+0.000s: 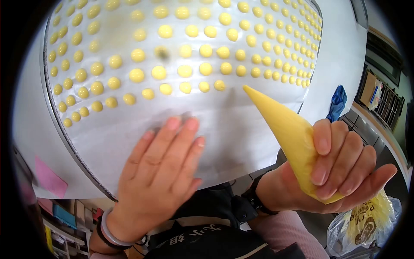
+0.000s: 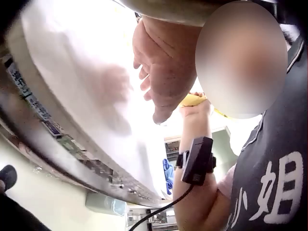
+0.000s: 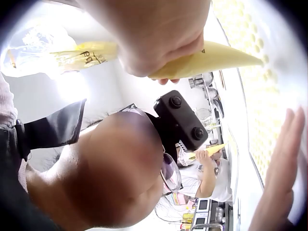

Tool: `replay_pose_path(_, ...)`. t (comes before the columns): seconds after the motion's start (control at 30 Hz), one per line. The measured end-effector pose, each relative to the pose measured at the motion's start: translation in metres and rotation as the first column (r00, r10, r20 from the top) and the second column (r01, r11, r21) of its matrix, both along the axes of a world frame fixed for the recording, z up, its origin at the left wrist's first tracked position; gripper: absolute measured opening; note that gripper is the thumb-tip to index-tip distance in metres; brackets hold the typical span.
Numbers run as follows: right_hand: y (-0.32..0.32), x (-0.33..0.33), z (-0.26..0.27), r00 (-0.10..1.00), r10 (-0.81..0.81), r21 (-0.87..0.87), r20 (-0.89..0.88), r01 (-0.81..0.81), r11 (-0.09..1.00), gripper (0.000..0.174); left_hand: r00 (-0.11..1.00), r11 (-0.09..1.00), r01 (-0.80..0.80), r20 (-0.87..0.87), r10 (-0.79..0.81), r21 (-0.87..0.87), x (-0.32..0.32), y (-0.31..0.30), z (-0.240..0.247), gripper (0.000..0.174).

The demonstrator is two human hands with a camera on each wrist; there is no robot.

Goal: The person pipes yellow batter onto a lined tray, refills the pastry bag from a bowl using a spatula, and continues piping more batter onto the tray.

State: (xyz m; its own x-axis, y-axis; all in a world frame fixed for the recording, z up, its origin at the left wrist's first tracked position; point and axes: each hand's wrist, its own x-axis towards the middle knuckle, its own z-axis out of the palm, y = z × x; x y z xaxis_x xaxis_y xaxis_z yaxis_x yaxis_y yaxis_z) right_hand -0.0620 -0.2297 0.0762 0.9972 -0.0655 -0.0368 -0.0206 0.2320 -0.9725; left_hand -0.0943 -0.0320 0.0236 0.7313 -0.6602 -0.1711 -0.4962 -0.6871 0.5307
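Note:
My right hand grips a piping bag filled with yellow mixture, fingers curled round its wide end. The bag's narrow tip points up and left, just right of the nearest row of piped dots. Round yellow dots stand in rows across a pale baking sheet; the nearest row ends near the sheet's middle. My left hand lies palm down with straight fingers over the bare near part of the sheet, its fingertips a little below the dots. In the left wrist view, its shadow falls on the sheet.
A blue cloth hangs at the table's right side. A clear plastic bag with yellow wrapping is at the lower right. Pink paper lies at the left edge. In the right wrist view, another person holds a similar yellow bag.

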Motion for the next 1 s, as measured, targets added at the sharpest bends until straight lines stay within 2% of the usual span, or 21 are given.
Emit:
replay_pose_path(0.03, -0.001, 0.0, 0.0, 1.0, 0.0, 0.0, 0.001, 0.0, 1.0, 0.054, 0.999, 0.999, 0.026, -0.028, -0.027, -0.027, 0.002, -0.005, 0.002, 0.038)
replay_pose_path(0.07, -0.004, 0.0, -0.003, 1.0, 0.014, 0.008, -0.008, -0.014, 1.0, 0.054, 0.998, 0.994, 0.029, -0.059, -0.036, -0.105, 0.003, -0.014, -0.001, 0.055)
replay_pose_path(0.17, -0.009, 0.001, -0.005, 0.998, 0.062, 0.018, -0.018, -0.062, 0.998, 0.055, 0.999, 0.994, 0.004, -0.031, -0.007, -0.11, 0.003, -0.03, -0.008, 0.057)
replay_pose_path(0.2, -0.011, 0.002, -0.006, 0.994, 0.102, 0.018, -0.028, -0.102, 0.995, 0.055, 0.999, 0.994, 0.007, -0.033, -0.01, -0.112, 0.003, -0.033, -0.011, 0.057)
replay_pose_path(0.27, -0.008, 0.001, -0.007, 0.995, 0.096, 0.009, -0.028, -0.096, 0.995, 0.055, 0.996, 0.999, -0.025, 0.085, 0.028, -0.03, 0.001, -0.036, -0.015, 0.057)
replay_pose_path(0.37, -0.008, 0.001, -0.011, 0.995, 0.094, 0.001, -0.026, -0.094, 0.996, 0.057, 0.986, 0.999, -0.034, 0.162, 0.031, 0.016, -0.001, -0.04, -0.019, 0.054)
replay_pose_path(0.5, -0.008, 0.0, -0.011, 0.995, 0.088, -0.012, -0.042, -0.089, 0.996, 0.058, 0.985, 0.999, -0.039, 0.17, 0.035, 0.021, -0.001, -0.042, -0.021, 0.052)
replay_pose_path(0.57, -0.007, -0.001, -0.012, 0.996, 0.074, -0.022, -0.05, -0.075, 0.997, 0.058, 0.967, 0.997, -0.062, 0.25, 0.048, 0.047, -0.001, -0.044, -0.025, 0.036)
replay_pose_path(0.6, -0.006, -0.001, -0.012, 0.997, 0.06, -0.031, -0.054, -0.062, 0.998, 0.058, 0.967, 0.997, -0.062, 0.25, 0.048, 0.047, -0.001, -0.043, -0.025, 0.036)
replay_pose_path(0.67, -0.006, 0.0, -0.013, 0.996, 0.067, -0.031, -0.053, -0.069, 0.997, 0.058, 0.981, 0.999, -0.044, 0.189, 0.038, 0.026, -0.002, -0.042, -0.023, 0.051)
replay_pose_path(0.7, -0.006, 0.0, -0.013, 0.996, 0.074, -0.032, -0.051, -0.076, 0.997, 0.058, 0.981, 0.999, -0.045, 0.188, 0.039, 0.026, -0.002, -0.042, -0.025, 0.051)
replay_pose_path(0.77, -0.008, 0.001, -0.008, 0.995, 0.089, -0.046, -0.045, -0.091, 0.995, 0.057, 0.958, 0.997, -0.058, 0.282, 0.042, 0.048, -0.001, -0.042, -0.028, 0.033)
replay_pose_path(0.8, -0.011, 0.0, -0.006, 0.994, 0.104, -0.06, -0.038, -0.106, 0.992, 0.057, 0.959, 0.997, -0.059, 0.282, 0.043, 0.048, -0.001, -0.041, -0.029, 0.033)
replay_pose_path(0.87, -0.017, 0.001, -0.007, 0.992, 0.12, -0.054, -0.036, -0.121, 0.991, 0.056, 0.975, 0.999, -0.046, 0.22, 0.039, 0.026, -0.003, -0.042, -0.028, 0.05)
replay_pose_path(1.0, -0.016, -0.001, -0.016, 0.998, 0.062, -0.081, -0.031, -0.064, 0.995, 0.056, 0.971, 0.998, -0.052, 0.237, 0.045, 0.024, -0.003, -0.042, -0.03, 0.049)
